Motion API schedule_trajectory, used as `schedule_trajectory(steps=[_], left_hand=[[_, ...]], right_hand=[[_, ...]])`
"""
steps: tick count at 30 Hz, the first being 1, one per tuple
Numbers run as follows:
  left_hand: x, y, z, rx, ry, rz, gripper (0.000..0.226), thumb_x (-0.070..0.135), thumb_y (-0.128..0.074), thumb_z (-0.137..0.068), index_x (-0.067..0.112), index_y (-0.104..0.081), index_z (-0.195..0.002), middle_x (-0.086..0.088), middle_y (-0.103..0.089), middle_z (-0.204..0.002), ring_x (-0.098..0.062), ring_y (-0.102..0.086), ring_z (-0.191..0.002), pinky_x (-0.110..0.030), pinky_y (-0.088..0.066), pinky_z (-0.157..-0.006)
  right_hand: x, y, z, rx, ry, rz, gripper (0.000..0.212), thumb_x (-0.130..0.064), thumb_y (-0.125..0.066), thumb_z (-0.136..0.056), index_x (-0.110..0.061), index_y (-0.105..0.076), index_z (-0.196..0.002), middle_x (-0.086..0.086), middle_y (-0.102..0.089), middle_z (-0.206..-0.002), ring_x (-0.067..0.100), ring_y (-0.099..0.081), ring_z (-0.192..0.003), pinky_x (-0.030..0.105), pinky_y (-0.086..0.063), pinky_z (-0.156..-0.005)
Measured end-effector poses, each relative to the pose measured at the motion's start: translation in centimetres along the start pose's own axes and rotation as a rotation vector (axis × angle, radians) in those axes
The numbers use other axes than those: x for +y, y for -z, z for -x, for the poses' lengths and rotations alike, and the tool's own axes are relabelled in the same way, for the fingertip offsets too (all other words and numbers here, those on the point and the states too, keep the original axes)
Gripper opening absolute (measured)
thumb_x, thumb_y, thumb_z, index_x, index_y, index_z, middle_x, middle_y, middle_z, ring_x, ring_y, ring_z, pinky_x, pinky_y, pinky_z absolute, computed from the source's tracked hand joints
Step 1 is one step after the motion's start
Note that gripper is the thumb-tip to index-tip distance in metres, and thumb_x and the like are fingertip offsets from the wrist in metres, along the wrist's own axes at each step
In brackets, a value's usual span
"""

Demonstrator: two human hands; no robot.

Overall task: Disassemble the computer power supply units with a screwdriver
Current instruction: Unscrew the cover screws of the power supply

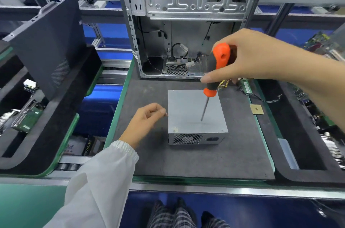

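One readable word, "PRIME", marks a box (pixel 87 146) left of the power supply (pixel 196 115).

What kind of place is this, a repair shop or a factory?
Probably an electronics teardown or recycling line. A stripped computer case stands on a padded work tray, a power supply unit lies in front of it, and circuit boards lie in neighbouring trays.

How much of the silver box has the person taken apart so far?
Done: the power supply sits out on the mat, in front of the stripped computer case. In hand: the right hand holds the screwdriver above its lid; the left hand hovers beside it. Left: the box looks closed, so opening it.
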State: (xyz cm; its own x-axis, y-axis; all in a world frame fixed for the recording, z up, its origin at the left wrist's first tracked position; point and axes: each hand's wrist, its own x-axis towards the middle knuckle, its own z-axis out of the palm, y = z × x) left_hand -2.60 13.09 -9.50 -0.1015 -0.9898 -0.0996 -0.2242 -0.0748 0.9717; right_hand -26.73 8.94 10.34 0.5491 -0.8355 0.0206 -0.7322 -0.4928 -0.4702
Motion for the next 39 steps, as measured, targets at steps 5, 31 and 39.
schedule_trajectory(steps=[5, 31, 39], left_hand=[[2.0, -1.6, -1.4, -0.004, -0.184, -0.108, 0.013, 0.019, -0.058, -0.098, 0.017, -0.069, -0.092, 0.006, -0.037, -0.053, -0.013, -0.026, -0.051, -0.019, -0.028, -0.05], [4.0, -8.5, -2.3, -0.245, -0.366, -0.488, 0.014, 0.022, -0.073, -0.085, 0.027, -0.069, -0.098, 0.007, -0.029, -0.057, -0.01, -0.033, -0.056, -0.024, -0.028, -0.059], [4.2, -8.5, -2.3, -0.251, -0.357, -0.508, 0.013, 0.021, -0.073, -0.085, 0.026, -0.071, -0.097, 0.008, -0.03, -0.055, -0.01, -0.033, -0.055, -0.022, -0.027, -0.058]], right_hand=[[2.4, -1.3, 2.5, 0.331, -0.05, -0.056, 0.042, -0.055, -0.07, -0.074, -0.023, -0.05, -0.058, -0.005, -0.053, -0.05, 0.006, -0.042, -0.048, 0.013, -0.034, -0.049], [5.0, -2.7, 5.5, 0.519, -0.046, 0.021, 0.042, -0.043, -0.069, -0.078, -0.014, -0.046, -0.059, -0.01, -0.043, -0.047, 0.003, -0.044, -0.053, 0.008, -0.034, -0.054], [4.8, -2.6, 6.0, 0.517, -0.039, 0.018, 0.038, -0.041, -0.07, -0.079, -0.016, -0.05, -0.059, -0.008, -0.049, -0.05, 0.0, -0.048, -0.056, 0.006, -0.035, -0.056]])
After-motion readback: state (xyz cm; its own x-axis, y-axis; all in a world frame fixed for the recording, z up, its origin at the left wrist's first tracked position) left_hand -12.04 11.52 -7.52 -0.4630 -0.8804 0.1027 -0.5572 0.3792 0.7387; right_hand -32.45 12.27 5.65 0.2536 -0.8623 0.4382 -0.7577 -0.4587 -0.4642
